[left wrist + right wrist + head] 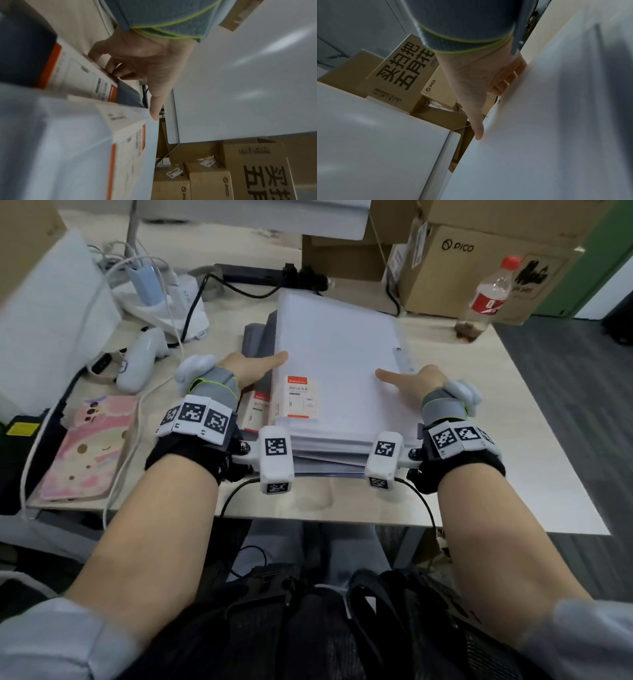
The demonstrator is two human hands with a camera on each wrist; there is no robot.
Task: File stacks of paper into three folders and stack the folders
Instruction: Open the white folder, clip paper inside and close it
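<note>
A white translucent folder (339, 361) full of paper, with an orange-and-white label (301, 397), lies on top of a stack in the middle of the desk. Under it, shifted left, another labelled folder (257, 405) and a grey one (255, 340) stick out. My left hand (253, 368) grips the top folder's left edge, thumb on top and fingers curled underneath (109, 65). On the other side my right hand (414, 378) grips the right edge the same way, thumb flat on the cover (477, 121) and fingers tucked below it.
A plastic bottle (486, 299) and cardboard boxes (479, 261) stand at the back right. At the left are a white box (51, 313), a white controller (140, 357), chargers with cables (150, 282) and a pink notebook (89, 446). The desk's front edge (308, 511) is close to the stack.
</note>
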